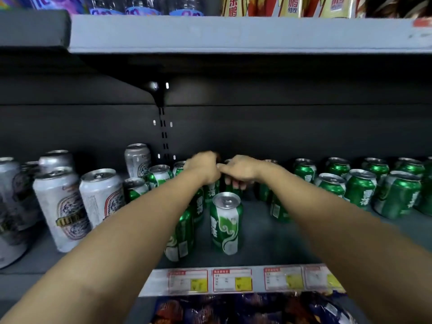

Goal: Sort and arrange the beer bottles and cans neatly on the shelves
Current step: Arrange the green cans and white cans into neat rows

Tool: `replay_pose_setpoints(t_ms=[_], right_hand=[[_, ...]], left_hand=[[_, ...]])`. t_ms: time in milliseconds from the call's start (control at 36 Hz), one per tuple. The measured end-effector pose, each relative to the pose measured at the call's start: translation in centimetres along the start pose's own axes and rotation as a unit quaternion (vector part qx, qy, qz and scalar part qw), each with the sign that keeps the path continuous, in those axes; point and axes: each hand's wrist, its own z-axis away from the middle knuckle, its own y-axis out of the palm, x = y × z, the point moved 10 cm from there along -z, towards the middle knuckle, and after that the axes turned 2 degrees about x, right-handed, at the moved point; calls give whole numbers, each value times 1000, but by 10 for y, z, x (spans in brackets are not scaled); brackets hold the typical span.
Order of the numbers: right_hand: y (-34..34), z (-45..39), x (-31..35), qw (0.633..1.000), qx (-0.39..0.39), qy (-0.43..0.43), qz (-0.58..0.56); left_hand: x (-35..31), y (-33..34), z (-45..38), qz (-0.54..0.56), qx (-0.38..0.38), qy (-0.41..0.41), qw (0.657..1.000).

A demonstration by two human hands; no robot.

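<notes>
Cans crowd the grey shelf [268, 242]: green cans [360, 185] with white swirls and silver tops stand in rows at right, tall silver cans [62, 206] at left. One green can [226, 222] stands alone near the front (label facing out). Behind it the right hand [240, 170] curls its fingers [235, 183] down around a green can top; the left hand [204, 167] closes over another, though what it holds is hidden. Price tags [232, 279] are blurred.
</notes>
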Motion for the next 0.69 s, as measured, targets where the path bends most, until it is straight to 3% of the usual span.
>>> replay_pose_setpoints(t_ms=[83, 250, 444, 694], right_hand=[[13, 13, -7, 993, 109, 53, -1], [36, 56, -2, 965, 253, 44, 48], [45, 45, 17, 980, 159, -15, 117], [22, 39, 1, 983, 129, -20, 127]], left_hand=[[2, -3, 8, 17, -5, 0, 1000], [17, -12, 21, 105, -34, -30, 993], [19, -13, 32, 137, -42, -40, 989], [12, 1, 35, 112, -24, -18, 993]])
